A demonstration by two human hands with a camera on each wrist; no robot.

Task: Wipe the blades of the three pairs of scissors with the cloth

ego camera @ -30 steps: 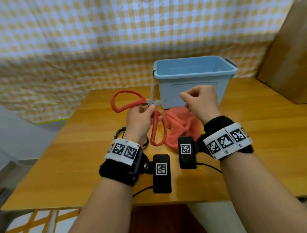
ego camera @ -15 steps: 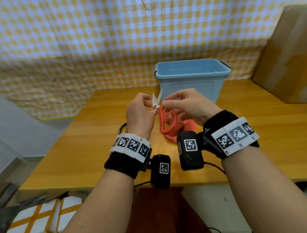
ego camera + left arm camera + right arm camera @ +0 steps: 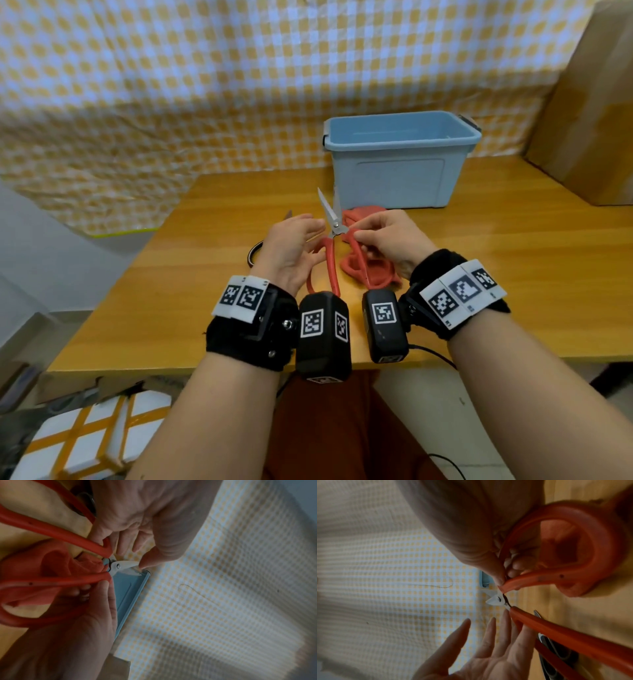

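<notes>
Red-handled scissors (image 3: 331,260) are held upright above the table, their short steel blades slightly apart and pointing away from me. My right hand (image 3: 387,240) pinches the right handle just below the pivot (image 3: 118,565). To their left, my left hand (image 3: 296,240) has straight fingers lying against the left handle (image 3: 556,632), and its thumb tip is at the blade. The salmon cloth (image 3: 376,277) lies bunched on the table under my right hand. Black-handled scissors (image 3: 254,255) lie behind my left hand, mostly hidden.
A light blue plastic bin (image 3: 400,161) stands just beyond the hands. At the far right is a cardboard box (image 3: 589,102). Checked fabric hangs behind the wooden table (image 3: 513,274). Bare wood lies to the left and right of the hands.
The spread red scissors have been turned blades-up and their handles brought closer. My right hand has taken one handle, and my left hand's fingers have straightened off the pivot.
</notes>
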